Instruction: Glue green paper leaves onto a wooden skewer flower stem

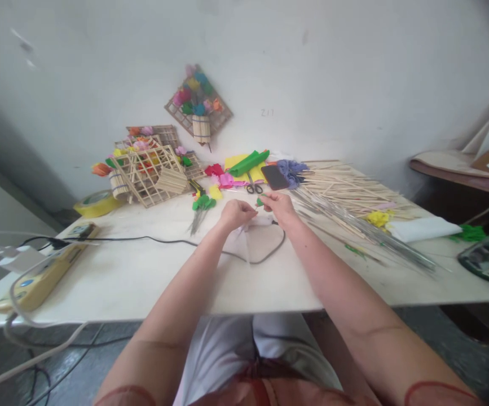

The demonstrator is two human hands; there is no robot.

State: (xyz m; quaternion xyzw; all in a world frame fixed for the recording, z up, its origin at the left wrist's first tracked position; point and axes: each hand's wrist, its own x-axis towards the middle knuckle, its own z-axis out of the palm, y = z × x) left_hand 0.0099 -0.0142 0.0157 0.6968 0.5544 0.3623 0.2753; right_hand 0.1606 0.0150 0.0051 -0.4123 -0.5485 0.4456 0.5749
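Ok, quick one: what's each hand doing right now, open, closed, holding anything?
Left hand: closed, fingers curled; what it grips cannot be told.
Right hand: closed, pinching a small green piece at the fingertips.

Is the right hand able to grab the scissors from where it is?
Probably yes. The right hand is pinching a small green piece, and the scissors lie on the table just beyond it, with nothing between. The fingers are busy, though, so the piece might need putting down first.
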